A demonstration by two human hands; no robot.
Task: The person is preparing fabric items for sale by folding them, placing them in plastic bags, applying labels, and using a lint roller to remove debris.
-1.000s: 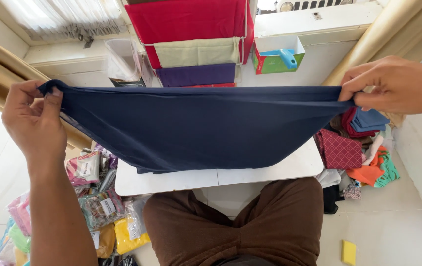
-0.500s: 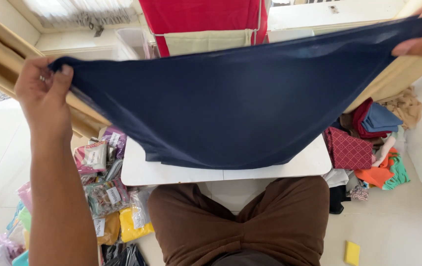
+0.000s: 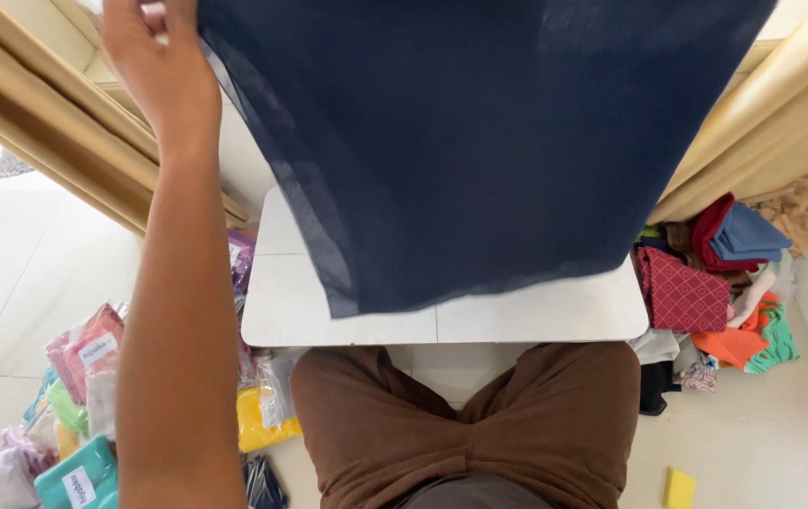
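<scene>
A large dark navy cloth [image 3: 479, 141] hangs down in front of me and fills the upper middle of the view. My left hand [image 3: 154, 66] grips its upper left corner, raised high near the top edge. My right hand is out of view past the top right corner. The cloth's lower edge hangs just above a small white table [image 3: 536, 316]. My lap in brown trousers [image 3: 470, 424] is below the table.
Bagged cloths in several colours [image 3: 83, 396] lie on the floor at the left. A heap of folded fabrics [image 3: 715, 273] in red, blue and orange sits at the right. Beige curtains [image 3: 762, 132] hang on both sides. A yellow sponge [image 3: 679, 488] lies on the floor.
Both hands have lifted the cloth higher. It now hangs long and nearly vertical instead of stretched wide and sagging. The right hand has left the view.
</scene>
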